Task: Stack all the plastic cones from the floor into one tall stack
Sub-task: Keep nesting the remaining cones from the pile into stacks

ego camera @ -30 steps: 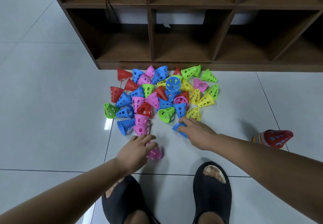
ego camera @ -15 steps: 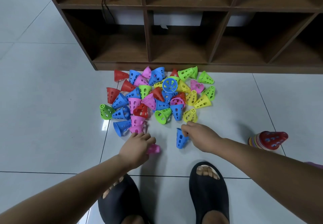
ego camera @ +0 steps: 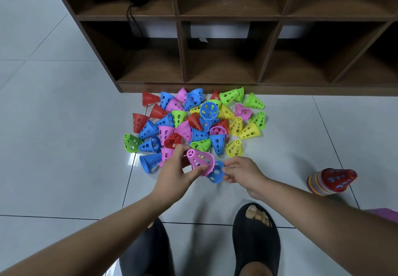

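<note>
Pink cone (ego camera: 200,161) in left hand (ego camera: 174,174), half-hidden blue cone (ego camera: 216,175) in right hand (ego camera: 243,173)

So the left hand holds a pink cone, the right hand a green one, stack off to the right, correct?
No: the head view shows the right hand holding a blue cone, not green. The left hand does hold the pink cone, and the stack is to the right.

Perforated pink cone (ego camera: 200,160) tilted in left fingers (ego camera: 192,172), blue cone (ego camera: 216,174) pinched by right fingers (ego camera: 230,166), multicoloured cone pile (ego camera: 193,120) just beyond them, red-topped stack (ego camera: 329,180) well right
</note>
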